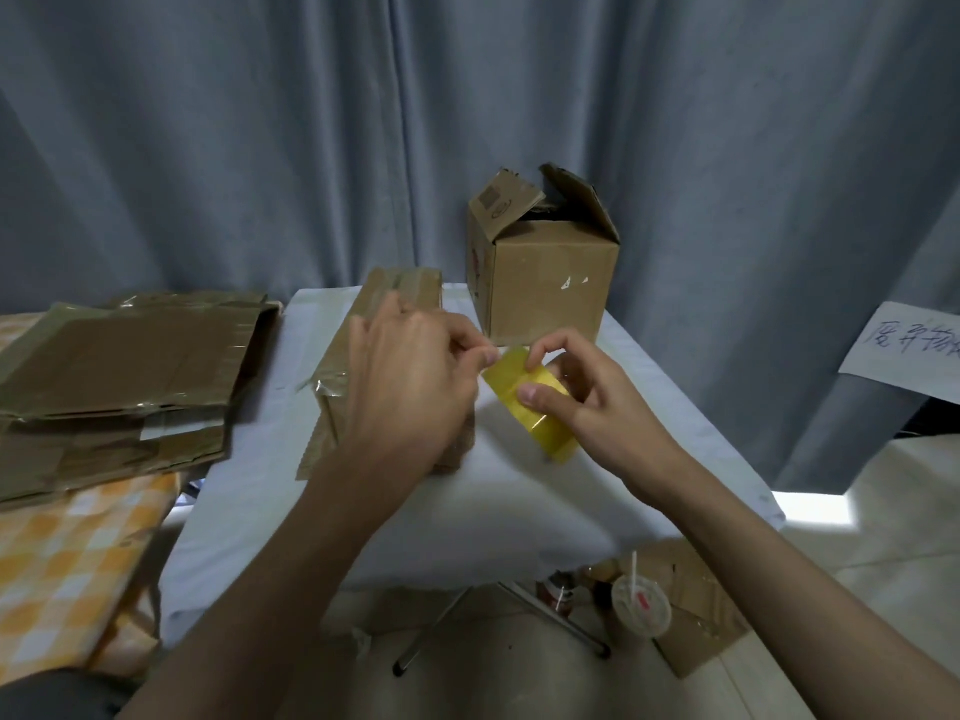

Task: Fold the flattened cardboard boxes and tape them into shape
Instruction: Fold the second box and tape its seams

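Grip status: the right hand is gripping the yellow tape roll, thumb pressing its outer face and fingers curling round the far side. The left hand is pinching at the roll's upper edge with thumb and fingertip drawn together, apparently on the loose end of the tape; the end itself is too thin to make out. Both hands are hovering above the white-covered surface, with the roll clear of it.

Task items: a folded box is lying on the surface directly behind the left hand, partly hidden, with old tape wrinkling along its near corner. A second box is standing upright at the far edge, its top flaps sticking up unsealed. A stack of flattened boxes is lying on the checked cloth to the left, well apart from the hands.

Step in hand, as judged: starting the tape, that is, peeling the free end off the roll before sealing the box under the left hand.

Next move, as judged: drawing out a length while the right hand is steadying the roll, then laying it along the box seam with the flaps held shut. The strip is liable to fold onto itself if pulled slack.

Also noted: a lidded cup with a straw and cardboard scrap are lying on the floor below.
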Tool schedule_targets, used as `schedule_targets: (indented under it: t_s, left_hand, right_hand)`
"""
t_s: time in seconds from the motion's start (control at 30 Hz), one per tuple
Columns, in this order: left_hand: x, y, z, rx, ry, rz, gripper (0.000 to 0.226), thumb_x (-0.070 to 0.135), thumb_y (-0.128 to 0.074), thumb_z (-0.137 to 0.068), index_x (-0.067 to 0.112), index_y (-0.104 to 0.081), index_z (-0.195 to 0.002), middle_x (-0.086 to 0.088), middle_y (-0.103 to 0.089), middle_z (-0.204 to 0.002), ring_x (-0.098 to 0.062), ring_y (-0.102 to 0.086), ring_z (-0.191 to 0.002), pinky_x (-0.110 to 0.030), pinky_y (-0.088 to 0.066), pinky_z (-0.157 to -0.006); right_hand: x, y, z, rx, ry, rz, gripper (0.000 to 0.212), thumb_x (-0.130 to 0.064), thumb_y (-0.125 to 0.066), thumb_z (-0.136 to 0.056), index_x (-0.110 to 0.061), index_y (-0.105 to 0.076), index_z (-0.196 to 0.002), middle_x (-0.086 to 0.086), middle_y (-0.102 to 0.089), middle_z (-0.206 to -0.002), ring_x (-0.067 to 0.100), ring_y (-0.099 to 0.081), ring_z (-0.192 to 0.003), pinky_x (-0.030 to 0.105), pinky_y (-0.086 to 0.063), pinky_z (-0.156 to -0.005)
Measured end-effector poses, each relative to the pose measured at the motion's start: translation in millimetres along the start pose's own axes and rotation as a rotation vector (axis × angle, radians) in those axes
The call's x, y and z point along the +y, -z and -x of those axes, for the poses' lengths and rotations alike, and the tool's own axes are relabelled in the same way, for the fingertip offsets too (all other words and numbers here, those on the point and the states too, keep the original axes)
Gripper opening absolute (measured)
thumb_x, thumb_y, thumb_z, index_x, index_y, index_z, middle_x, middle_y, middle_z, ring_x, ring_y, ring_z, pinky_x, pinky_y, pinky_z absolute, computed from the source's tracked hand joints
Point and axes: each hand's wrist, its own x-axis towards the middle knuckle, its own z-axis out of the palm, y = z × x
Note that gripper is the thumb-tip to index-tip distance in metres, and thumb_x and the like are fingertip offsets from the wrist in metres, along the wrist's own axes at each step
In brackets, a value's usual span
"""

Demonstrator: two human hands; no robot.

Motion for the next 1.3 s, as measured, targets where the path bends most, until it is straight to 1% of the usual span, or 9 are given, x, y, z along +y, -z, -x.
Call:
schedule_targets:
  t_s: [0.07, 0.2, 0.43, 0.5, 0.6, 0.8, 1.0, 1.17, 1.3]
  left_hand:
    - [-8, 1, -3, -0.023, 0.05, 0.007, 0.008, 0.042, -0.067, -0.088, 0.038, -0.074, -0.086, 0.022, -0.053, -0.076, -0.007, -0.031, -0.095, -0.028, -0.013, -0.076]
    - [-9, -3, -2, -0.116, 0.027, -0.046, 0.013, 0.045, -0.064, -0.09, 0.04, -0.075, -0.095, 0.016, -0.066, -0.102, -0.016, -0.038, -0.109, -0.03, -0.016, -0.08]
    - [-16, -8, 1, -0.145, -0.087, -0.227, 0.055, 0.051, -0.049, -0.096, 0.031, -0.044, -0.148, 0.005, -0.045, -0.148, -0.025, -0.033, -0.13, -0.04, -0.028, -0.101]
    - [-23, -1, -3, -0.12, -0.068, -0.148, 0.053, 0.047, -0.055, -0.095, 0.028, -0.048, -0.145, 0.004, -0.05, -0.144, -0.025, -0.037, -0.13, -0.041, -0.03, -0.105]
    - [-45, 14, -11, -0.098, 0.017, -0.019, 0.038, 0.041, -0.06, -0.095, 0.026, -0.065, -0.129, 0.002, -0.06, -0.133, -0.022, -0.048, -0.125, -0.038, -0.036, -0.104]
    - [-86, 34, -4, -0.079, 0.225, 0.087, 0.036, 0.039, -0.074, -0.085, 0.02, -0.073, -0.116, -0.001, -0.066, -0.12, -0.017, -0.063, -0.102, -0.041, -0.052, -0.092]
    - [-100, 37, 2, -0.02, 0.321, 0.168, 0.021, 0.038, -0.078, -0.08, 0.027, -0.077, -0.098, 0.011, -0.071, -0.09, 0.002, -0.063, -0.073, -0.025, -0.048, -0.079]
    - [-102, 40, 5, 0.03, 0.418, 0.259, 0.008, 0.033, -0.079, -0.079, 0.03, -0.076, -0.086, 0.015, -0.068, -0.068, -0.001, -0.062, -0.074, -0.021, -0.043, -0.072]
    - [-101, 38, 6, 0.034, 0.484, 0.315, 0.007, 0.029, -0.08, -0.077, 0.03, -0.073, -0.076, 0.01, -0.068, -0.065, -0.011, -0.068, -0.073, -0.026, -0.053, -0.077]
  right_hand:
    - [-2, 1, 2, -0.06, 0.05, 0.009, 0.013, -0.017, -0.067, -0.094, -0.024, -0.059, -0.101, -0.003, -0.05, -0.071, 0.012, -0.045, -0.065, 0.019, -0.041, -0.059]
    - [-5, 0, 6, -0.125, 0.09, 0.005, 0.013, -0.019, -0.063, -0.098, -0.023, -0.055, -0.106, 0.02, -0.055, -0.082, 0.04, -0.049, -0.079, 0.036, -0.043, -0.067]
    - [-9, 7, -5, -0.108, -0.019, -0.08, 0.042, -0.014, -0.069, -0.092, -0.037, -0.042, -0.115, 0.008, -0.065, -0.086, 0.038, -0.061, -0.077, 0.06, -0.056, -0.059]
    - [-3, 6, -16, -0.049, -0.024, 0.009, 0.044, -0.013, -0.07, -0.091, -0.038, -0.042, -0.115, 0.01, -0.064, -0.086, 0.039, -0.06, -0.083, 0.059, -0.057, -0.063]
    - [16, 0, -38, 0.024, 0.027, 0.238, 0.044, -0.011, -0.071, -0.088, -0.032, -0.046, -0.117, 0.009, -0.061, -0.092, 0.023, -0.057, -0.08, 0.037, -0.048, -0.071]
    - [58, -16, -69, -0.009, 0.031, 0.647, 0.04, -0.005, -0.068, -0.085, -0.022, -0.049, -0.116, 0.005, -0.063, -0.106, 0.028, -0.056, -0.097, 0.038, -0.046, -0.079]
    - [71, -31, -71, -0.057, 0.006, 0.778, 0.028, -0.002, -0.061, -0.081, -0.019, -0.056, -0.104, 0.004, -0.064, -0.106, 0.027, -0.057, -0.097, 0.033, -0.042, -0.076]
    - [27, -55, -73, 0.192, -0.014, 0.465, 0.011, -0.015, -0.059, -0.091, -0.022, -0.067, -0.092, 0.001, -0.068, -0.079, 0.021, -0.065, -0.079, 0.039, -0.054, -0.074]
    - [-11, -73, -58, 0.144, -0.018, 0.071, 0.009, -0.025, -0.062, -0.094, -0.018, -0.065, -0.089, 0.008, -0.059, -0.057, 0.026, -0.063, -0.06, 0.037, -0.053, -0.063]
